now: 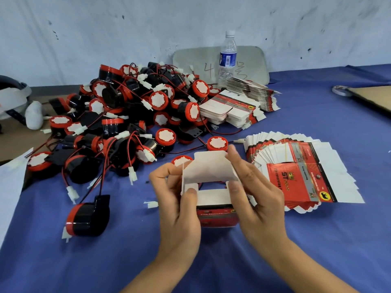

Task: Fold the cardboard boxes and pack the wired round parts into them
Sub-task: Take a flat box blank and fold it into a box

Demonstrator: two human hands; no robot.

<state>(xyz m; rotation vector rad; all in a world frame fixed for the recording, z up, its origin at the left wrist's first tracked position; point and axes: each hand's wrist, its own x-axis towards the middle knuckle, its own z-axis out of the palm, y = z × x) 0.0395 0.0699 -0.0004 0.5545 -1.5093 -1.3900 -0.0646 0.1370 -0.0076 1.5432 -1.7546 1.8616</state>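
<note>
A small red and white cardboard box (211, 176) is held above the blue table, its white flaps standing open toward me. My left hand (177, 206) grips its left side, thumb on a side flap. My right hand (254, 191) grips the right side, fingers on the top flap. A big heap of red and black wired round parts (127, 115) lies behind to the left. One round part (87, 216) lies alone at the near left. Flat unfolded boxes (300, 172) are fanned out to the right of my hands.
More stacks of flat boxes (237, 106) lie behind the heap's right side, by a water bottle (227, 58) and a grey tray (249, 62) leaning on the wall. A cardboard sheet (372, 98) sits at the far right. White paper (8, 187) overhangs the left edge.
</note>
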